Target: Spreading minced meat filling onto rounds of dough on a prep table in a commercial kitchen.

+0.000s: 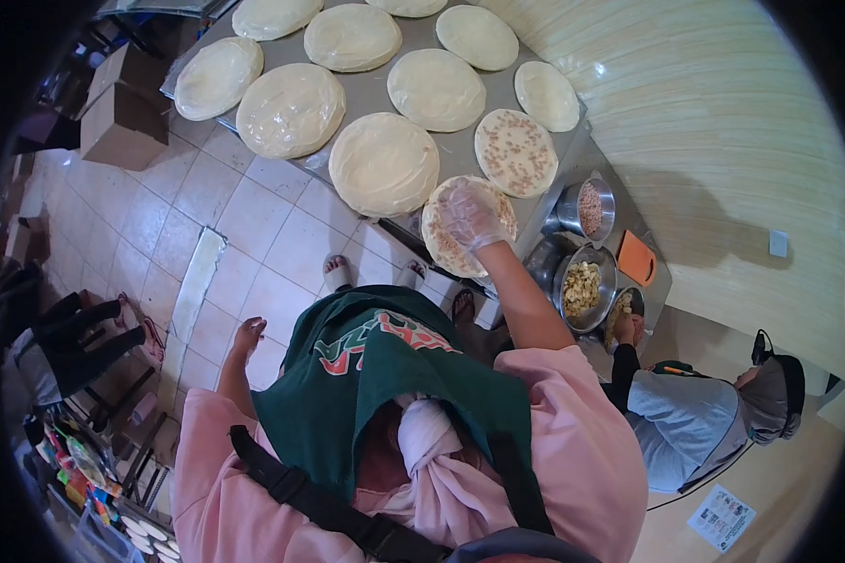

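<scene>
My right hand (470, 214), in a clear plastic glove, lies palm down over a round flat dough base (451, 257) at the table's near corner. Small pinkish-brown topping bits show around the hand on this base; whatever is under the palm is hidden. Just beyond it is another dough round (516, 153) scattered with similar bits. To its left sits a plain round (384, 164) with a pale, glossy spread. My left hand (248, 334) is bare and hangs at my side above the floor, fingers loosely curled, with nothing visible in it.
Several pale-coated rounds (291, 110) cover the table (366, 88). At right stand a metal bowl of pinkish bits (590, 207), a bowl of chopped pale pieces (581, 288) and an orange cutting board (636, 257). A co-worker (683, 419) reaches into a smaller bowl (623, 317). Cardboard boxes (123, 127) stand left.
</scene>
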`<state>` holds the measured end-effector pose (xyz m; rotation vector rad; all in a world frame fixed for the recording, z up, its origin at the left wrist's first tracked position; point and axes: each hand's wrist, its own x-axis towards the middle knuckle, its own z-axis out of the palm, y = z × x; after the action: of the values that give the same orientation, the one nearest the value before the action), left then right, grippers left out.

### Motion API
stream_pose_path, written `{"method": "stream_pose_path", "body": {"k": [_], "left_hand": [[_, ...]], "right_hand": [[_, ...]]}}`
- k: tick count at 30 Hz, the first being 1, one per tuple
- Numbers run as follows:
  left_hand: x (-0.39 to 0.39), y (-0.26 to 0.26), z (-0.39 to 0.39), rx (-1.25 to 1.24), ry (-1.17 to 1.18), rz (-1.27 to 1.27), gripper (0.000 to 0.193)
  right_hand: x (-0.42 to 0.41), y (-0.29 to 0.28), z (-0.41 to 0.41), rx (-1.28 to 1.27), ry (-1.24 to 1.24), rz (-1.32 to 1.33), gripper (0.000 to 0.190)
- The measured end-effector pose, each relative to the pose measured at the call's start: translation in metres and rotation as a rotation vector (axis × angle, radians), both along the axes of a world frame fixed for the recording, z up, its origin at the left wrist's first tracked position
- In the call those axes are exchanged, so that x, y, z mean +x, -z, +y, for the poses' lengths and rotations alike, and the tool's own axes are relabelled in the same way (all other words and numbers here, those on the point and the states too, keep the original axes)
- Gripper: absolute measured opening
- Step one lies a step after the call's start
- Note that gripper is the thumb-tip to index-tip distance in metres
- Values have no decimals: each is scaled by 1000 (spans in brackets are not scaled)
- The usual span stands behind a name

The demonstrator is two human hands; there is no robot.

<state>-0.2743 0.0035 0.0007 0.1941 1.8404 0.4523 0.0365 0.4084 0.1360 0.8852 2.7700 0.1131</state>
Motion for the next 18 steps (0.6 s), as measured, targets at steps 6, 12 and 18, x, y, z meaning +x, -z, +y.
{"method": "stream_pose_path", "body": {"k": [6, 12, 18], "left_hand": [[-9, 4, 2, -7, 4, -19, 49], [-15, 8, 5, -16, 45, -25, 44], [-13, -6, 7, -69, 71, -14, 43]], "right_hand": [[32, -38, 18, -245, 462, 664, 18], [158, -33, 64, -177, 1064, 886, 18], [192, 20, 83, -120, 1178, 838, 25]]}}
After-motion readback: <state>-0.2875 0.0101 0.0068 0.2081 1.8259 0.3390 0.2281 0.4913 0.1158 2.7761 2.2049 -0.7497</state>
